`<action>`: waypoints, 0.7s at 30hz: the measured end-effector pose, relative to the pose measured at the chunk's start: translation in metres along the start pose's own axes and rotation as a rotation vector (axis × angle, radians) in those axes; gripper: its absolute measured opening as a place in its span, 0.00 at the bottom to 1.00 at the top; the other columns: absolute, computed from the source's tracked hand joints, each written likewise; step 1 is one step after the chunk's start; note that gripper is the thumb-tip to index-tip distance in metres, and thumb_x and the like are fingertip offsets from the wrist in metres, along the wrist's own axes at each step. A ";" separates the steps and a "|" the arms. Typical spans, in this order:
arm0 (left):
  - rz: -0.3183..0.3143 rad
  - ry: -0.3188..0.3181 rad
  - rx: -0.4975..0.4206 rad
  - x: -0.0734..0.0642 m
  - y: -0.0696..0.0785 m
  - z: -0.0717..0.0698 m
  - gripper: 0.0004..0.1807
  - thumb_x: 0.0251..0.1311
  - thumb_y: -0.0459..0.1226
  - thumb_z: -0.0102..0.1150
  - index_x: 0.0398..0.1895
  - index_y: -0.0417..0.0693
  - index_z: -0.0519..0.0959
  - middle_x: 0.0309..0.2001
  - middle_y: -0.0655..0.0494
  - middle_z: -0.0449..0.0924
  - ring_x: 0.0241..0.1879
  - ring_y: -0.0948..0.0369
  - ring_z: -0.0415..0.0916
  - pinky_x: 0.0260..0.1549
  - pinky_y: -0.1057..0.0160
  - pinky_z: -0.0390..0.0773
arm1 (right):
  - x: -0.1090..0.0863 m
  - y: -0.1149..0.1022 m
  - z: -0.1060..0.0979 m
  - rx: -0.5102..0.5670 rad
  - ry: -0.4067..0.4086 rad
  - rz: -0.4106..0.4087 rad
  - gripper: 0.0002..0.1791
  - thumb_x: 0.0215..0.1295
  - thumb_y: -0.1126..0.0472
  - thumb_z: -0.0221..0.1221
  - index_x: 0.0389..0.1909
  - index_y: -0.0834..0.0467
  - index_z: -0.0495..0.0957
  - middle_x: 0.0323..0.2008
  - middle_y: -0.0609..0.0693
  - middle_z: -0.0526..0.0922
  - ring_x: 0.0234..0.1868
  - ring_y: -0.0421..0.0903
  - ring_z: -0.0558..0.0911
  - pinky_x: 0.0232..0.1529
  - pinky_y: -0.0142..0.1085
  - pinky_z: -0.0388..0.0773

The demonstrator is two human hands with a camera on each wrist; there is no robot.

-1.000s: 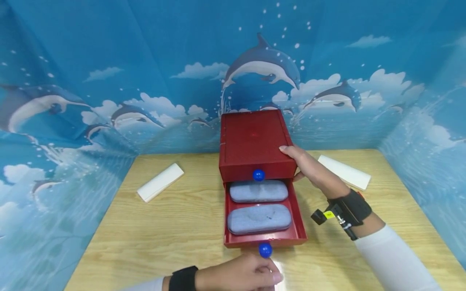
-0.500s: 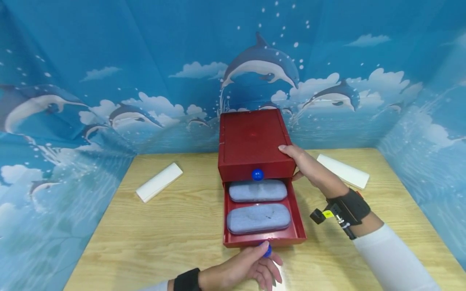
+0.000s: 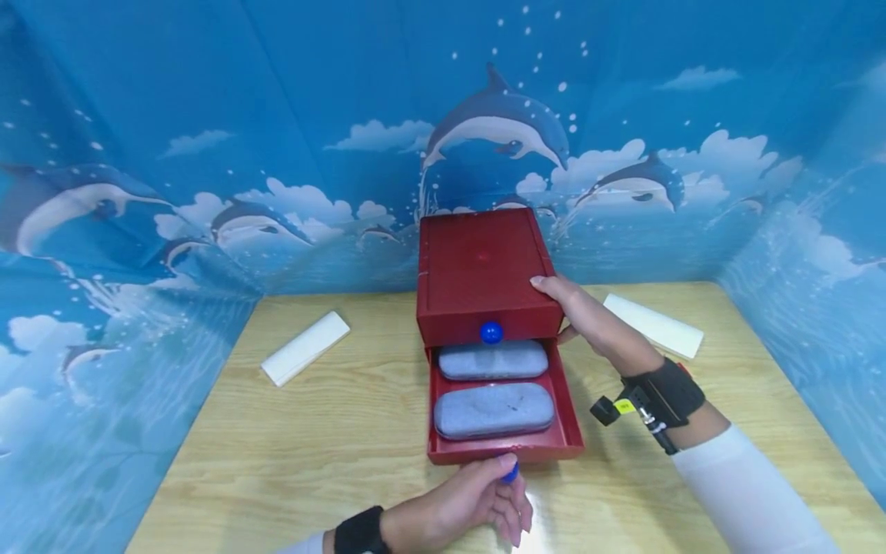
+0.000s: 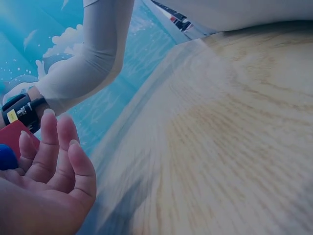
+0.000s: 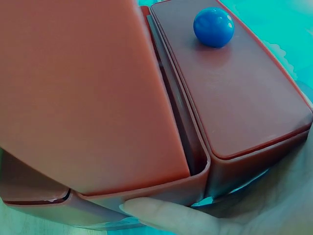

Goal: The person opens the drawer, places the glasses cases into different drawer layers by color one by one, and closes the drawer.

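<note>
"Where was the lower drawer (image 3: 471,455)?"

"It jutted from the front of the red cabinet (image 3: 484,261), holding two blue-grey cases (image 3: 494,410)."

"The hands?"

"The left hand (image 3: 464,500), fingers loose, touched the drawer's blue knob (image 3: 511,474) with its thumb; the right hand (image 3: 584,315) grasped the cabinet's right side."

"Beyond?"

"White pieces (image 3: 305,348) lay left and right of the cabinet."

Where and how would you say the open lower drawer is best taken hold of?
Probably by its blue knob, from the near side, pinched above and below. The knob is round and stands out from the front of the drawer, facing the person, so it should give a surer grip than the drawer's smooth front. The left hand is right at it.
</note>
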State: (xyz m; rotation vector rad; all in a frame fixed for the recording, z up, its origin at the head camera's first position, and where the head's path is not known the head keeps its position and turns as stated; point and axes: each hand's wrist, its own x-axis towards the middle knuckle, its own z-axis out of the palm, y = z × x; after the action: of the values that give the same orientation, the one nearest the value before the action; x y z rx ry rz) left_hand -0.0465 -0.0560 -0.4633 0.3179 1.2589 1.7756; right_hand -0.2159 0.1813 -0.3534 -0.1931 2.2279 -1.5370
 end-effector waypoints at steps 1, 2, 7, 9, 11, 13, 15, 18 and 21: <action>0.002 0.004 0.007 0.001 0.001 -0.001 0.25 0.79 0.59 0.39 0.36 0.50 0.73 0.33 0.59 0.84 0.30 0.66 0.82 0.35 0.68 0.81 | 0.000 0.000 0.000 -0.004 0.000 -0.001 0.41 0.77 0.34 0.41 0.77 0.58 0.54 0.67 0.63 0.69 0.61 0.58 0.76 0.43 0.47 0.87; 0.003 0.007 0.016 0.001 0.001 -0.002 0.26 0.79 0.59 0.39 0.35 0.50 0.73 0.33 0.60 0.84 0.30 0.66 0.82 0.34 0.68 0.81 | 0.000 0.000 0.000 -0.005 -0.001 -0.002 0.41 0.77 0.34 0.41 0.77 0.57 0.54 0.67 0.63 0.69 0.61 0.58 0.76 0.43 0.47 0.87; 0.004 0.055 0.053 0.004 0.008 -0.004 0.27 0.77 0.60 0.39 0.32 0.50 0.73 0.32 0.59 0.84 0.29 0.64 0.81 0.34 0.66 0.81 | 0.001 0.000 0.000 0.004 -0.005 -0.005 0.41 0.77 0.34 0.41 0.78 0.58 0.53 0.68 0.64 0.69 0.60 0.57 0.76 0.43 0.48 0.87; 0.009 0.072 0.067 0.005 0.012 -0.006 0.28 0.77 0.60 0.39 0.32 0.49 0.73 0.31 0.59 0.84 0.29 0.64 0.81 0.35 0.66 0.81 | 0.001 0.000 0.000 0.008 -0.003 -0.007 0.41 0.77 0.34 0.41 0.78 0.58 0.53 0.67 0.64 0.69 0.60 0.57 0.77 0.43 0.48 0.88; 0.012 0.080 0.075 0.007 0.015 -0.008 0.28 0.77 0.60 0.39 0.31 0.49 0.73 0.31 0.59 0.84 0.29 0.63 0.81 0.35 0.66 0.81 | 0.001 0.000 0.000 0.011 -0.002 -0.011 0.41 0.77 0.34 0.41 0.78 0.58 0.53 0.67 0.64 0.70 0.59 0.56 0.77 0.43 0.49 0.88; 0.017 0.086 0.076 0.009 0.018 -0.010 0.28 0.77 0.60 0.39 0.31 0.49 0.73 0.31 0.58 0.84 0.29 0.63 0.81 0.35 0.66 0.81 | 0.001 0.000 0.000 0.013 -0.001 -0.011 0.41 0.77 0.34 0.41 0.78 0.58 0.53 0.67 0.64 0.70 0.59 0.56 0.77 0.43 0.49 0.88; 0.019 0.089 0.075 0.011 0.019 -0.012 0.28 0.77 0.60 0.39 0.31 0.49 0.73 0.31 0.58 0.84 0.29 0.63 0.81 0.35 0.66 0.81 | 0.001 0.000 0.000 0.008 0.002 -0.011 0.41 0.77 0.34 0.41 0.78 0.58 0.54 0.67 0.64 0.69 0.59 0.56 0.76 0.43 0.49 0.88; 0.025 0.092 0.078 0.015 0.021 -0.014 0.28 0.77 0.60 0.38 0.31 0.50 0.73 0.30 0.58 0.84 0.29 0.63 0.81 0.34 0.66 0.81 | 0.001 0.000 0.000 0.001 0.004 -0.009 0.41 0.77 0.33 0.41 0.77 0.58 0.54 0.67 0.63 0.69 0.60 0.56 0.75 0.44 0.50 0.87; 0.030 0.101 0.089 0.019 0.023 -0.016 0.29 0.77 0.61 0.37 0.31 0.50 0.73 0.30 0.59 0.84 0.30 0.63 0.81 0.35 0.66 0.81 | 0.002 0.000 0.000 -0.003 0.005 -0.009 0.41 0.77 0.34 0.41 0.77 0.58 0.54 0.67 0.63 0.69 0.60 0.56 0.75 0.44 0.50 0.87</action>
State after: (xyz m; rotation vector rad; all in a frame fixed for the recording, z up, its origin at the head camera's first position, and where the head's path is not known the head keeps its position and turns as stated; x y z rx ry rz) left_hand -0.0799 -0.0526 -0.4560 0.3018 1.4149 1.7830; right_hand -0.2172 0.1809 -0.3543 -0.2000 2.2360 -1.5404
